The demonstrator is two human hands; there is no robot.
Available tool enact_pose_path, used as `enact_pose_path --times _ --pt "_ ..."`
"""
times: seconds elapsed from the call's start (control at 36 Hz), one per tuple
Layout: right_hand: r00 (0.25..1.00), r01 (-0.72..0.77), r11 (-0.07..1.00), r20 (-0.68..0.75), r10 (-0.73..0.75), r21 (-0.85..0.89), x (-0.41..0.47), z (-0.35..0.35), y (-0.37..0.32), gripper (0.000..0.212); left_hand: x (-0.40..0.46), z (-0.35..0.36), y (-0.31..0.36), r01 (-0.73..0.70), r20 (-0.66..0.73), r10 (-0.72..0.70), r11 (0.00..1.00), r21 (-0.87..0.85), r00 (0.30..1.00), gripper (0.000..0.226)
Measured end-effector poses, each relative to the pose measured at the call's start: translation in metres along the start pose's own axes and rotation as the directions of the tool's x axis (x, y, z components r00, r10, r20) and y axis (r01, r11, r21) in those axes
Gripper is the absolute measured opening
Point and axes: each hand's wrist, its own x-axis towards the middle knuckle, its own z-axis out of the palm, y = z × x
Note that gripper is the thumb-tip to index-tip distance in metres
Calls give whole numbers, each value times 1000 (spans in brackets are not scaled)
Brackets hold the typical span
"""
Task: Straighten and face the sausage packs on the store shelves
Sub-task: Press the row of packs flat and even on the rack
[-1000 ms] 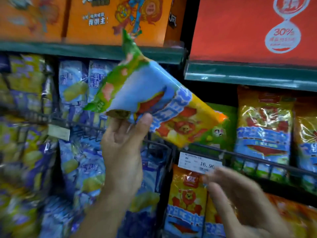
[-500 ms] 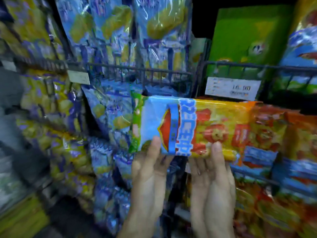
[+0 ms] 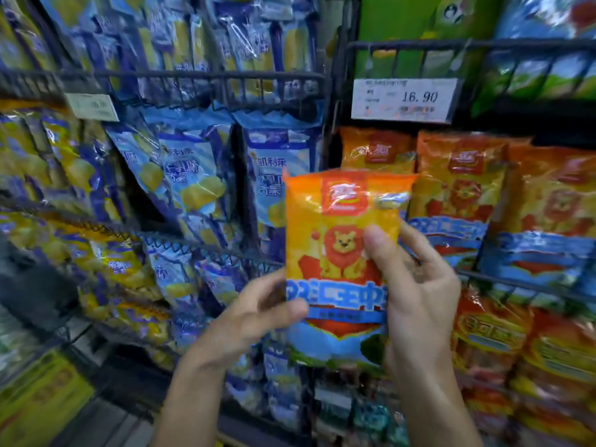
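Before wire shelves (image 3: 206, 79), both hands hold upright sausage pack (image 3: 342, 253).

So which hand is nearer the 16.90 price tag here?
Right. The right hand grips the lion sausage pack almost directly below the price tag; the left hand holds it lower and further left.

The held pack (image 3: 338, 253) stands upright before the shelf packs (image 3: 458, 188), below the price tag (image 3: 403, 98), between both hands.

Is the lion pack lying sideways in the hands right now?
No, the lion pack stands upright with its lion print facing the camera, held between the left hand and the right hand.
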Motion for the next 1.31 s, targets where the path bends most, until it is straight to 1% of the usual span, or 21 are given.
enact_pose_path --times 0.03,0.06,0.08,0.11,0.19,0.28,0.36,0.42,0.47,0.56,0.64,0.67,0.72,0.78,0.86,0.94,0.97,1.06,1.11,1.19,1.31 --pt "999 26 998 36 -24 -55 -2 0 3 44 -2 4 0 -16 75 10 997 79 997 52" --pt "998 42 996 40 -39 -79 -2 1 1 43 -1 5 -2 -26 66 20 996 87 998 48" --pt "996 71 994 63 -66 -81 -3 -1 6 41 -2 9 -2 -4 45 0 997 72 999 48" --pt "997 60 996 62 -56 -68 -5 3 3 37 -1 13 -3 -21 6 21 1000 22 1000 48" --pt "987 102 992 130 -92 -72 0 2 0 18 0 19 -4 -93 -77 96 995 33 992 42" --pt "957 142 984 269 -107 -112 4 -1 -10 25 0 24 -2 -142 -158 146 989 35 977 36" --pt "905 133 976 422 -49 -173 7 -11 -16 46 3 25 4 -204 -183 209 978 43 961 38" --pt "883 141 961 468 -13 -239 11 -14 -21 55 7 25 14 -251 -174 256 967 50 951 35" --pt "863 211 928 505 -29 -307 19 -12 -33 54 12 28 30 -310 -155 319 948 76 935 30" --pt "847 338 882 514 -133 -329 34 -5 -60 49 21 32 61 -387 -95 398 915 114 912 33" --pt "812 446 856 520 -265 -261 51 4 -91 49 35 33 98 -449 52 446 885 124 894 34" --pt "796 486 840 519 -312 -242 56 8 -102 49 41 32 112 -461 85 453 880 116 887 37" --pt "763 560 801 509 -399 -211 67 15 -124 52 54 29 138 -510 99 500 847 148 860 48" --pt "731 621 758 496 -469 -199 78 22 -144 54 68 29 165 -590 126 577 785 191 807 44" --pt "694 679 717 458 -556 -158 96 34 -170 50 85 36 202 -699 131 694 662 271 708 56" --pt "652 728 674 431 -624 -127 113 48 -194 48 97 48 239 -773 106 786 558 302 609 59" --pt "640 739 663 430 -636 -120 119 52 -201 48 100 51 250 -787 98 803 538 302 587 60" --pt "617 764 628 451 -645 -148 135 59 -216 46 110 57 271 -826 125 842 469 312 525 49" --pt "609 772 609 488 -625 -183 146 59 -223 46 116 59 277 -837 128 852 452 308 508 51" --pt "609 777 573 545 -577 -261 161 52 -227 47 127 56 277 -844 164 852 430 321 497 52" --pt "643 756 549 559 -523 -356 175 45 -223 49 144 51 271 -828 187 830 449 336 526 53"
